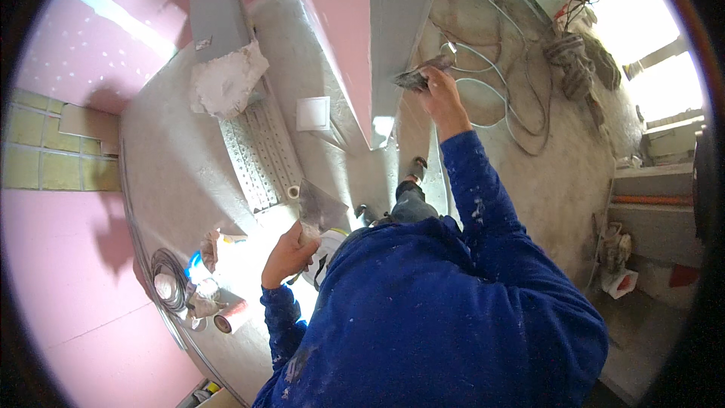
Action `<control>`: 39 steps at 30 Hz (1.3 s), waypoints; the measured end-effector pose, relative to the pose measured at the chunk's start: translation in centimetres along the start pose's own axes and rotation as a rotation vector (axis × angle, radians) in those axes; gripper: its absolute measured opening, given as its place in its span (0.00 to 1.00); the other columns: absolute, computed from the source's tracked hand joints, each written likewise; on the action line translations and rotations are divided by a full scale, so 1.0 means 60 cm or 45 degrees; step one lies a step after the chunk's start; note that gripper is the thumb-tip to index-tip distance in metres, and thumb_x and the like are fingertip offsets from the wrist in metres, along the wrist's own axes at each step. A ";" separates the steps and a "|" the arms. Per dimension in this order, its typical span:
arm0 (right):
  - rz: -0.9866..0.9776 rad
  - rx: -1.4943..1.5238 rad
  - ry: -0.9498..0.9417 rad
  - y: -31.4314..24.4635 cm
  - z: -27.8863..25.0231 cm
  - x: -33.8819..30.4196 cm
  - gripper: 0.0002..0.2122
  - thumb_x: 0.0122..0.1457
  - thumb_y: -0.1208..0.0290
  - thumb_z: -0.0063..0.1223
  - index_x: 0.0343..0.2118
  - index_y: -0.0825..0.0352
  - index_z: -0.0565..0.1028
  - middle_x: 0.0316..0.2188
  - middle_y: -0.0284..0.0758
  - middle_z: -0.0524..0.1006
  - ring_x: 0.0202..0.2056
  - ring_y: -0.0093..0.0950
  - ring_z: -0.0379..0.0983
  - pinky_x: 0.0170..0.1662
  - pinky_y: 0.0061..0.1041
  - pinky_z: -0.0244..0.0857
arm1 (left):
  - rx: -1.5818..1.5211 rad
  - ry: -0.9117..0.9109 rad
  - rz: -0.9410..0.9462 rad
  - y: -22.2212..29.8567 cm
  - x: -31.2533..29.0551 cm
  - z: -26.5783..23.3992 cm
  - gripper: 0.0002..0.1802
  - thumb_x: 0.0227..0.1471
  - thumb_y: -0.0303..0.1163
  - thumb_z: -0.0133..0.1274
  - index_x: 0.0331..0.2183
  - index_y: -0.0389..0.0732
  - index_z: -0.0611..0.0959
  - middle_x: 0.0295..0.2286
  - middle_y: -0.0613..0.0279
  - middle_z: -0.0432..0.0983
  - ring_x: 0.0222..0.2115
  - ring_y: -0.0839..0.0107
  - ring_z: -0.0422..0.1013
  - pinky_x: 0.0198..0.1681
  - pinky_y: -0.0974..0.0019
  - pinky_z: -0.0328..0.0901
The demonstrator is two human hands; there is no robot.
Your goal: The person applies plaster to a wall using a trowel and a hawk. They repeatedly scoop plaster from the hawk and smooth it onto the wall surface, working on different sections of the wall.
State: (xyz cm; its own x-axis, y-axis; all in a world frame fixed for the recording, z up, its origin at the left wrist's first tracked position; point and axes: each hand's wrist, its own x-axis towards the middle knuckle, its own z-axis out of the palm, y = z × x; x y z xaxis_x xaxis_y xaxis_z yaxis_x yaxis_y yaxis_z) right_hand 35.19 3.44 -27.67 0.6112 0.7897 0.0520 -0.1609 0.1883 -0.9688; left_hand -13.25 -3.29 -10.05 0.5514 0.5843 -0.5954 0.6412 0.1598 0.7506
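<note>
My right hand [442, 100] is closed round a wide putty knife [414, 77], its dark, smeared blade against or very near the grey end face of a partition wall [396, 26]. A pink board forms the left side of that wall, and a whitish edge runs down between the two faces. Lower and to the left, my left hand [289, 257] grips a second tool, a trowel [322, 206] with a broad grey blade that points up and away from me. Just beside this hand is a white bucket [328, 253], partly hidden by my body.
A perforated metal plank [257, 147] lies left of the wall, with a grey box [217, 19] and a whitish bag [226, 81] at its far end. A white square panel [313, 113] is nearby. Cables [504, 98] loop over the right floor; coiled hose [168, 279] lies lower left.
</note>
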 end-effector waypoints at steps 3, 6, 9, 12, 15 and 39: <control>0.032 0.112 0.030 0.132 -0.066 -0.025 0.12 0.48 0.73 0.64 0.35 0.70 0.76 0.29 0.40 0.76 0.34 0.38 0.76 0.42 0.34 0.71 | 0.032 0.007 -0.021 0.003 0.001 -0.003 0.23 0.55 0.37 0.55 0.48 0.33 0.72 0.22 0.59 0.75 0.18 0.72 0.72 0.22 0.67 0.69; -0.061 0.056 -0.039 0.271 -0.078 -0.040 0.14 0.48 0.70 0.65 0.37 0.68 0.77 0.31 0.41 0.78 0.36 0.39 0.76 0.42 0.33 0.71 | 0.086 0.000 -0.041 0.009 0.003 -0.003 0.22 0.55 0.37 0.54 0.46 0.33 0.72 0.21 0.58 0.76 0.18 0.72 0.73 0.22 0.67 0.69; -0.346 0.041 -0.136 0.288 -0.040 -0.029 0.15 0.50 0.68 0.64 0.39 0.68 0.78 0.38 0.40 0.79 0.41 0.37 0.77 0.44 0.31 0.71 | 0.072 -0.019 -0.046 0.015 0.004 -0.002 0.20 0.55 0.37 0.54 0.44 0.33 0.72 0.21 0.59 0.75 0.18 0.72 0.73 0.23 0.67 0.69; 0.597 0.717 0.259 0.153 0.007 0.000 0.12 0.54 0.70 0.59 0.39 0.69 0.77 0.42 0.40 0.78 0.46 0.35 0.75 0.48 0.31 0.69 | 0.097 -0.005 -0.068 0.017 0.002 -0.006 0.20 0.55 0.37 0.55 0.44 0.34 0.72 0.22 0.60 0.75 0.19 0.73 0.72 0.22 0.67 0.69; 0.903 1.073 0.490 -0.009 0.046 0.009 0.10 0.58 0.72 0.53 0.41 0.71 0.75 0.45 0.41 0.77 0.50 0.35 0.72 0.56 0.33 0.66 | 0.093 0.005 -0.062 0.011 0.001 -0.014 0.22 0.54 0.37 0.56 0.47 0.38 0.71 0.25 0.63 0.74 0.19 0.74 0.72 0.21 0.67 0.68; 0.122 -0.010 -0.187 -0.246 0.085 -0.043 0.16 0.63 0.71 0.48 0.49 0.77 0.67 0.53 0.53 0.68 0.57 0.48 0.62 0.64 0.47 0.57 | 0.085 -0.088 -0.022 0.024 0.011 0.012 0.21 0.55 0.38 0.53 0.45 0.34 0.73 0.23 0.60 0.75 0.18 0.75 0.71 0.20 0.71 0.67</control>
State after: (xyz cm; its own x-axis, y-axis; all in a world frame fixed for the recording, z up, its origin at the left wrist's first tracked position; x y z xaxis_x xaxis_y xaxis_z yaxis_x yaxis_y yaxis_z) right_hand 32.04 1.61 -12.26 0.4737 0.8806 -0.0066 -0.2067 0.1039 -0.9729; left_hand -11.57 -3.21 -9.57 0.5737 0.5254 -0.6284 0.6840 0.1147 0.7204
